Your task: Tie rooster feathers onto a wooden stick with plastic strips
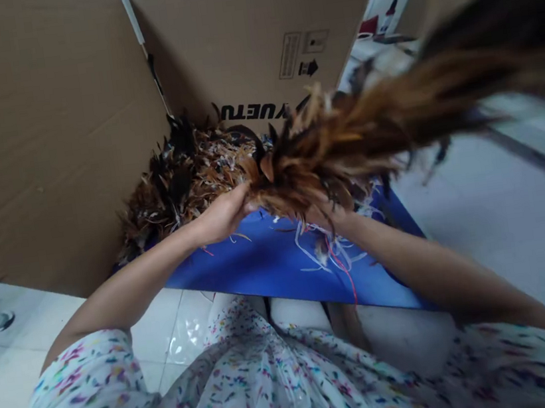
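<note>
A long feather duster (358, 129) of brown and black feathers stretches from the middle of the view out to the upper right, where it blurs. At its near end, my left hand (227, 214) is closed with the thumb pressed against the feathers. My right hand (327, 213) is under the bundle, its fingers mostly buried in feathers, and appears to grip it. Behind my left hand lies a heap of loose brown and black feathers (207, 166) on a blue board (260, 259). White and red strings (331, 250) lie on the board below my right hand.
Tall cardboard panels (41, 127) stand at the left, and a printed cardboard panel (250, 33) rises behind the heap. Pale floor tiles (16, 358) show at the lower left. A small bottle (389, 15) stands at the upper right beside a red item (368, 27).
</note>
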Demonstrator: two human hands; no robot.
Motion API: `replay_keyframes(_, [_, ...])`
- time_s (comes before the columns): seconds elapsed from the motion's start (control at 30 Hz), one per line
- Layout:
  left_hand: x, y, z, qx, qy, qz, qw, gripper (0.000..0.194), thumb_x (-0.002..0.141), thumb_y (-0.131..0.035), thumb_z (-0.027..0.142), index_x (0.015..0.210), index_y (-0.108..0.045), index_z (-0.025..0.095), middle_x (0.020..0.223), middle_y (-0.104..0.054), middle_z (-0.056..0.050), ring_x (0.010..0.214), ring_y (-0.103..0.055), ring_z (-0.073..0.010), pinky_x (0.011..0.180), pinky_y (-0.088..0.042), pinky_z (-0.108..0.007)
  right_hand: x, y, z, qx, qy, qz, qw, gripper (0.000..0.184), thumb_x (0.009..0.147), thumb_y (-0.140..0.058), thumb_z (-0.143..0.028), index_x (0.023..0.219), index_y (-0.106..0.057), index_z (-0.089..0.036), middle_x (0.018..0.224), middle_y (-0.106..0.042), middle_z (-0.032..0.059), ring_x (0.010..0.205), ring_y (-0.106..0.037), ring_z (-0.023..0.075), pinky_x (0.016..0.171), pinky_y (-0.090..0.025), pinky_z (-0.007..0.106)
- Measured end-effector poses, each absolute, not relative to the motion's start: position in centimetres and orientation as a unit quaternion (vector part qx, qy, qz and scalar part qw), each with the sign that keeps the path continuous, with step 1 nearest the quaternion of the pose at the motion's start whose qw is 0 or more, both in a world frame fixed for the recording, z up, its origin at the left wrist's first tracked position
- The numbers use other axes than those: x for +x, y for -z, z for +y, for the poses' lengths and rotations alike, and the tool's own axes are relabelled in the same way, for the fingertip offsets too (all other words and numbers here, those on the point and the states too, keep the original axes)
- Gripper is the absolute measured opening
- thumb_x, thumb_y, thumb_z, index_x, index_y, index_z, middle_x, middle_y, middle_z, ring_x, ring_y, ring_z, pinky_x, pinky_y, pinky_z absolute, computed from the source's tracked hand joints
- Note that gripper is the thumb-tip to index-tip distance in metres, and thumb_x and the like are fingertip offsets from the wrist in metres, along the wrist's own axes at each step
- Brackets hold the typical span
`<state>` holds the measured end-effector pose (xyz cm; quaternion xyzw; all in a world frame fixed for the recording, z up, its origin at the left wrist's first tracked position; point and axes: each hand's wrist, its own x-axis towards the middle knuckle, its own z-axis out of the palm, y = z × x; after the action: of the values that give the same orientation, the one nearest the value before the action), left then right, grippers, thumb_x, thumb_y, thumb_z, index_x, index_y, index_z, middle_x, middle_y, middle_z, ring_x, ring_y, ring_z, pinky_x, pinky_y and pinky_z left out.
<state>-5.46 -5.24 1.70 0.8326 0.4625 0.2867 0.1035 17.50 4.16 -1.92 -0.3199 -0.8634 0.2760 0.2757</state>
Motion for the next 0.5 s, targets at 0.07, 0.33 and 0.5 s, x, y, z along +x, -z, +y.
replay_keyframes(0.07, [-5.4, -1.6, -4.7, 0.799, -0.308, 0.507, 0.100, 0.020, 0.097, -0.041, 0.039, 0.100, -0.046, 0.020, 0.083, -0.061, -0.004, 0.075, -0.060, -0.0172, 0.071, -0.048, -0.030, 17.4, 2.6, 2.8, -0.310, -0.323, -0.858, 0.251, 0.040, 0.095, -0.057, -0.044, 0.105, -0.071, -0.008, 0.090, -0.068, 0.0022, 0.076, -0.062, 0.0121, 0.073, -0.054, 0.025])
replay_keyframes(0.33, [-2.9, -0.5, -3.4, 0.725, -0.175, 0.655, 0.121, 0.023, 0.097, -0.043, 0.035, 0.101, -0.055, 0.015, 0.088, -0.069, -0.011, 0.087, -0.067, -0.0229, 0.077, -0.049, -0.032, 18.0, 0.3, -2.2, -0.267, -0.291, -0.891, 0.225, 0.029, 0.096, -0.049, -0.030, 0.089, -0.075, -0.019, 0.078, -0.071, 0.0006, 0.069, -0.059, 0.0127, 0.072, -0.041, 0.026])
replay_keyframes(0.5, [-2.0, 0.1, -3.1, 0.774, -0.093, 0.614, 0.125, 0.026, 0.098, -0.039, 0.034, 0.097, -0.055, 0.014, 0.083, -0.067, -0.011, 0.074, -0.064, -0.0199, 0.068, -0.046, -0.030, 18.3, -3.5, -1.7, -0.263, -0.225, -0.923, 0.167, 0.027, 0.094, -0.050, -0.025, 0.083, -0.073, -0.016, 0.073, -0.068, 0.0017, 0.067, -0.056, 0.0121, 0.066, -0.035, 0.026])
